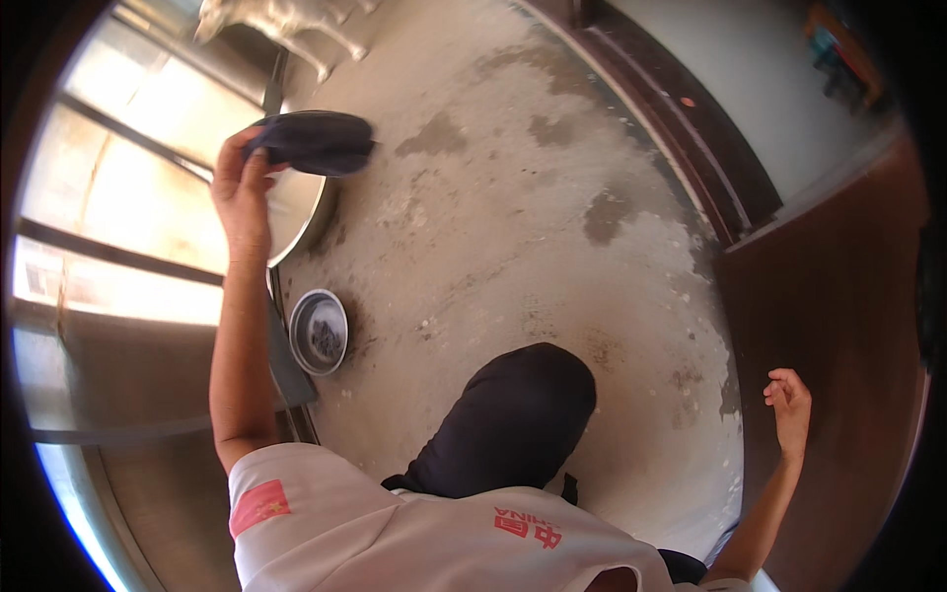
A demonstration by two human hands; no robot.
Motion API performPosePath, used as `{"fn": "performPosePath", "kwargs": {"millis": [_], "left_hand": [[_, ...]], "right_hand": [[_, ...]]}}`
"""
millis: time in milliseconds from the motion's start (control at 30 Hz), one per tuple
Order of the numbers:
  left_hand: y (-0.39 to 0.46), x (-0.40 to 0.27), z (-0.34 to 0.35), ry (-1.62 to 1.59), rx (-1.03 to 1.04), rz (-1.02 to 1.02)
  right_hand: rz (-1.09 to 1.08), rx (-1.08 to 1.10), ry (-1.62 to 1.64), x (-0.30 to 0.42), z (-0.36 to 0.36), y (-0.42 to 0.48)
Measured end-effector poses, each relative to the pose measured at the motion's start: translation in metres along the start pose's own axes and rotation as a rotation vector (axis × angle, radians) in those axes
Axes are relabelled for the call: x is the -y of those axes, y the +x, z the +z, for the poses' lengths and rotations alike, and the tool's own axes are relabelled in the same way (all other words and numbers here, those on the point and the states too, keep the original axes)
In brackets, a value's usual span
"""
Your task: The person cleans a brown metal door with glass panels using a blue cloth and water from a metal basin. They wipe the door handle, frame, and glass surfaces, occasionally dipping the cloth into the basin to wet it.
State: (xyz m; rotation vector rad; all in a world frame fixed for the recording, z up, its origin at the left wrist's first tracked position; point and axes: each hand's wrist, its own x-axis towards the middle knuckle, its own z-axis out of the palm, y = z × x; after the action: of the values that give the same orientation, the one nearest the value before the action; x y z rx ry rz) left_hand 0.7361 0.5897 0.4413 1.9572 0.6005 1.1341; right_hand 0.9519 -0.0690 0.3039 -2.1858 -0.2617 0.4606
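Observation:
My left hand (245,174) is raised at the upper left, its thumb and fingers pinching one end of a dark, oval fabric item (318,142); the blur hides exactly what it is. Below this item the rim of a large round metal basin (323,198) shows, partly hidden by my hand and forearm. A smaller metal basin (342,314) rests on the concrete floor nearer to me, with a dark clump (324,338) inside. At the lower right, my right hand (789,399) hangs in the air with loosely curled fingers and nothing visible in it.
A pale dog (285,26) stands at the top left. Glass panes with dark frames (118,255) run along the left side. Damp patches (436,135) mark the concrete floor (473,237). On the right are a dark raised sill (666,111) and a brown panel (836,296).

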Motion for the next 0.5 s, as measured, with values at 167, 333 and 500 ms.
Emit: {"fn": "performPosePath", "kwargs": {"millis": [167, 333, 500], "left_hand": [[0.024, 0.081, -0.115, 0.121, -0.058, -0.181], [0.026, 0.134, -0.195, 0.174, -0.260, -0.377], [0.044, 0.177, -0.233, 0.215, -0.423, -0.432]], "right_hand": [[0.016, 0.102, 0.011, 0.015, 0.044, 0.068], [0.070, 0.226, -0.101, 0.045, 0.101, 0.112], [0.096, 0.270, -0.186, 0.063, 0.130, 0.136]]}}
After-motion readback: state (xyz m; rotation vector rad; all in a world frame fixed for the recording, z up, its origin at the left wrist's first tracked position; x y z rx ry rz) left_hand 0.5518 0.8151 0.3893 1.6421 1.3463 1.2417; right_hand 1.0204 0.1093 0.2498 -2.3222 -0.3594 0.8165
